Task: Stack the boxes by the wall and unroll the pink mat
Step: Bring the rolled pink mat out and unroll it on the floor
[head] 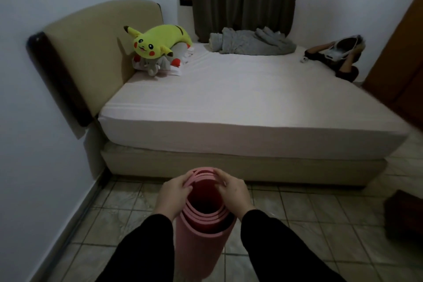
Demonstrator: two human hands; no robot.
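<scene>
Rolled pink mat (pixel 201 233) upright (loosely coiled)

The bed (pixel 229 103) carries a yellow plush toy (pixel 158 40) and a crumpled grey blanket (pixel 251 43). Pale tiled floor (pixel 320 224) lies below.

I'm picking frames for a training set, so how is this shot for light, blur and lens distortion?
Head view: dim, flat indoor light with dark corners; the wide lens bows the bed and the headboard; the right edge is smeared with blur, while both hands, left hand and right hand, and the still-rolled pink mat they grip are fairly sharp; no glare anywhere.
</scene>
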